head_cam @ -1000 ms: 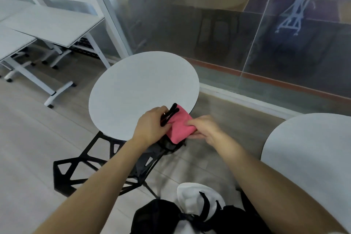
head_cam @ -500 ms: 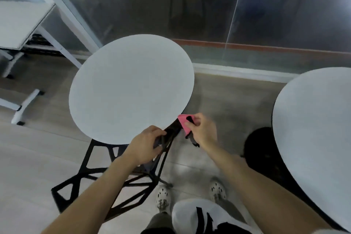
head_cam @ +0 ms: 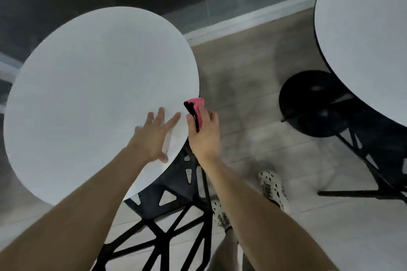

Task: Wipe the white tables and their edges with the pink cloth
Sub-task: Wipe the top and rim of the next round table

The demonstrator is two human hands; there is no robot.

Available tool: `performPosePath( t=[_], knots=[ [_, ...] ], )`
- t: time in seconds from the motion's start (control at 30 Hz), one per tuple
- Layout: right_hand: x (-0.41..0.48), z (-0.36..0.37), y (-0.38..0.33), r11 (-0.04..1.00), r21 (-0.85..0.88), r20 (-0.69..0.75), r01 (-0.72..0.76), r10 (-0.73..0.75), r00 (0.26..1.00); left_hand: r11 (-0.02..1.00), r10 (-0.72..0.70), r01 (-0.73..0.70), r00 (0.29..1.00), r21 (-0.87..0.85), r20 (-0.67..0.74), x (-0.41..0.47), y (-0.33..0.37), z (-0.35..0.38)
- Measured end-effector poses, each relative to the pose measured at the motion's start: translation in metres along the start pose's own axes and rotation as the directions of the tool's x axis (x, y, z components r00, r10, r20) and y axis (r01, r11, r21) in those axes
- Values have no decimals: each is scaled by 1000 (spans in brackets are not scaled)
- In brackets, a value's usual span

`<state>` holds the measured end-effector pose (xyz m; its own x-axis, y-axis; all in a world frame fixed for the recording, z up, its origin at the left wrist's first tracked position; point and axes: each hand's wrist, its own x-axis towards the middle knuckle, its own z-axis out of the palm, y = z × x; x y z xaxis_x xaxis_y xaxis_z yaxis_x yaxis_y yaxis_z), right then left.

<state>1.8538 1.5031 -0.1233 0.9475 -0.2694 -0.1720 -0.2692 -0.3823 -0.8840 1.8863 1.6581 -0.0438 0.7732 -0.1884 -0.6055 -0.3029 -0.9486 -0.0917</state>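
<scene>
Pink cloth (head_cam: 196, 103): bunched in your right hand (head_cam: 204, 134), just at the right rim of the near white table (head_cam: 88, 94).
Right grip: fingers curled round the cloth and a black strap (head_cam: 191, 109); wrap the cloth over the rim and follow the curve.
Left hand (head_cam: 154, 136): spread flat on the tabletop; press there to steady it.
Second table (head_cam: 363, 28): well apart on your right, likely next.
</scene>
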Motion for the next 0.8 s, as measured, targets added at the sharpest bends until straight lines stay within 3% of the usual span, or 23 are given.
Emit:
performPosePath(
  t=[0.17, 0.33, 0.47, 0.57, 0.8],
  knots=[
    [-14, 19, 35, 986, 107, -69, 126, -119, 990, 998, 51, -50, 998, 42, -35, 8, -6, 8],
    [-2, 39, 13, 972, 211, -95, 105, -86, 992, 998, 54, -53, 998, 32, -41, 8, -5, 7],
    [-30, 54, 2, 955, 297, -116, -15, 51, 992, 999, 43, -42, 999, 17, -32, 5, -6, 4],
    [-55, 50, 4, 947, 318, -71, 51, -30, 997, 999, 47, -46, 998, 28, -50, 4, -5, 3],
    [89, 24, -5, 961, 271, -57, 46, -32, 998, 999, 32, -30, 998, 34, -53, 4, -2, 0]
  ],
)
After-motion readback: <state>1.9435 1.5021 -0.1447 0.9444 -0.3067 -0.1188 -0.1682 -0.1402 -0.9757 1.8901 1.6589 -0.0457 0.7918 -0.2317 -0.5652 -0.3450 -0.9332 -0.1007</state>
